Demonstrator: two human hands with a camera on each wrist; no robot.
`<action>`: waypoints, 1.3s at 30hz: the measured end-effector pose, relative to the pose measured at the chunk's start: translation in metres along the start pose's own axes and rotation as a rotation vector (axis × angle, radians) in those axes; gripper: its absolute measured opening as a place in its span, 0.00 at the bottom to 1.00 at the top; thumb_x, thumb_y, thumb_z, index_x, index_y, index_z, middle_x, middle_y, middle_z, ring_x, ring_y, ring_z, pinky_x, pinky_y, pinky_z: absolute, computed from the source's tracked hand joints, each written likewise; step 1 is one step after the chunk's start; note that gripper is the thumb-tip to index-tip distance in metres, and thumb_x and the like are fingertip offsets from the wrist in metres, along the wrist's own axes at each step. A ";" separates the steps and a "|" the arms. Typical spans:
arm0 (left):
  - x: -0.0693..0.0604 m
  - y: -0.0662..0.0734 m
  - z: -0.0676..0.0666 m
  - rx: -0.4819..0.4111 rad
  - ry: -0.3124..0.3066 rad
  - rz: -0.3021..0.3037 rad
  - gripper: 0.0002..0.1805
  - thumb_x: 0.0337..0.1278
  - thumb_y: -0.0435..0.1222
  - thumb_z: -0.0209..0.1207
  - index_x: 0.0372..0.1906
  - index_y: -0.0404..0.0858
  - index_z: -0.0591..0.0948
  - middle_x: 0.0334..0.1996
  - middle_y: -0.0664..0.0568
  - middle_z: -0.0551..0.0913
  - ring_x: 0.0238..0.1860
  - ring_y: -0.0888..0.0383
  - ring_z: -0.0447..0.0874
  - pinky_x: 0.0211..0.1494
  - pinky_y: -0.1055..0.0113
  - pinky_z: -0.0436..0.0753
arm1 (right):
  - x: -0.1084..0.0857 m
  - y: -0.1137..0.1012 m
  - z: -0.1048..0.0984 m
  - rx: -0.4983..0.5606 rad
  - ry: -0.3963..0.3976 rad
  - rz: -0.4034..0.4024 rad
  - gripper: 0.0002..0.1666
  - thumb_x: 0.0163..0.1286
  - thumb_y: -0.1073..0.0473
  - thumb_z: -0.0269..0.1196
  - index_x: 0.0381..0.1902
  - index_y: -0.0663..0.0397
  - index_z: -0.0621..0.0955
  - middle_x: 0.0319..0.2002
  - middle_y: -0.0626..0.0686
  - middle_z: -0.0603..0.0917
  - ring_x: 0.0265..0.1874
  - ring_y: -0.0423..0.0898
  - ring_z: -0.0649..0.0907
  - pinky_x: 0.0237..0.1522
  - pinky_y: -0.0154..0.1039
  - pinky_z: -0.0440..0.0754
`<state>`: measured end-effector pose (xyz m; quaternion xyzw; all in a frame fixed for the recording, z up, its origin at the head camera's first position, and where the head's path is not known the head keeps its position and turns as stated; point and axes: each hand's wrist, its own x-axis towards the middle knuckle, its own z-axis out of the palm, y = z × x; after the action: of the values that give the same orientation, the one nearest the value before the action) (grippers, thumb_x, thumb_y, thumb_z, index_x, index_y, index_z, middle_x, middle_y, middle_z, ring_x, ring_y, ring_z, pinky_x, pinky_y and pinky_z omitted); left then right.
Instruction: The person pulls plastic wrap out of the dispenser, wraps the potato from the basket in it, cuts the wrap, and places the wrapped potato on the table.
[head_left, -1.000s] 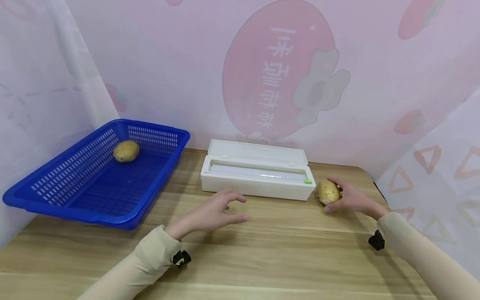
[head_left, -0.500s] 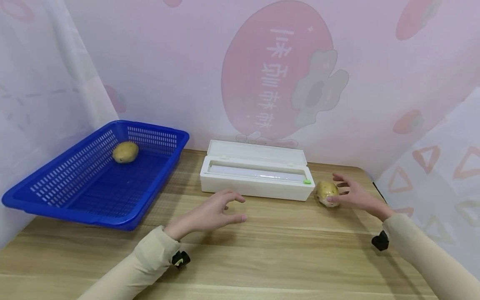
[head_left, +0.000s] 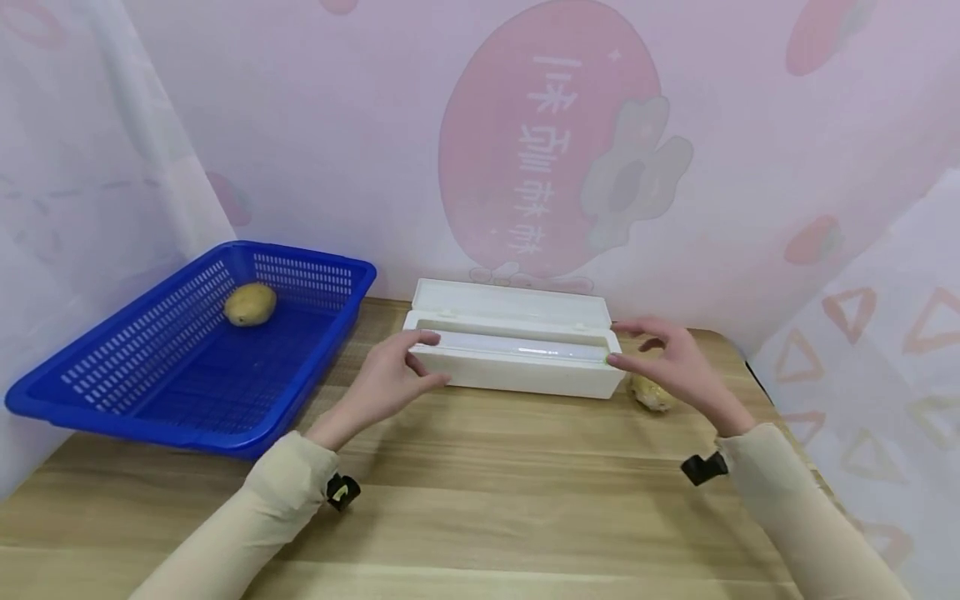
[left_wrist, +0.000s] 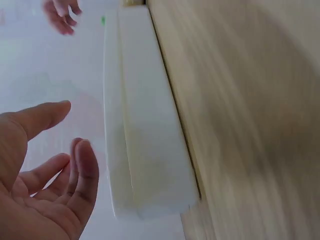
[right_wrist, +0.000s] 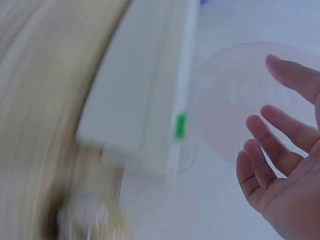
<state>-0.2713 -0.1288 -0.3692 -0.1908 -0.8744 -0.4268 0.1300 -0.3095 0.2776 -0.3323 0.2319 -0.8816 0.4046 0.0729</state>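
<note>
Fingers: spread on left hand (head_left: 382, 379) and right hand (head_left: 671, 367), pinching nothing.
White box (head_left: 525, 381): on the bench (head_left: 525, 483), lid (head_left: 510, 303) back, between the hands.
Wrapped potato (head_left: 651, 396): beside the box, seemingly done.
Bare potato (head_left: 251, 304): in the blue basket (head_left: 225, 379), wrapping likely left to do.

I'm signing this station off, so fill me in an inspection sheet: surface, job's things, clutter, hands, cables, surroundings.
Surface: light-brown wood-grain table.
Job's things: long white box, hinged lid open, pale glossy roll inside; yellow film-wrapped potato by its right end, partly hidden by the right hand; blue slotted plastic basket holding one bare yellow potato.
Clutter: nothing seen.
Hands: left hand and right hand near the box's ends, holding nothing; small black device at each wrist.
Cables: nothing seen.
Surroundings: pale pink-and-white printed backdrop.
</note>
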 end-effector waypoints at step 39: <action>0.031 -0.039 -0.009 0.014 0.042 -0.217 0.11 0.57 0.42 0.69 0.41 0.41 0.89 0.22 0.51 0.80 0.23 0.54 0.73 0.26 0.61 0.72 | 0.017 0.020 0.041 0.122 0.097 0.122 0.11 0.66 0.74 0.61 0.45 0.70 0.84 0.28 0.64 0.74 0.19 0.43 0.64 0.18 0.32 0.61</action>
<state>-0.3156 -0.1512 -0.3789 -0.0853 -0.8899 -0.4362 0.1026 -0.3312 0.2526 -0.3679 0.1617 -0.8633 0.4720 0.0764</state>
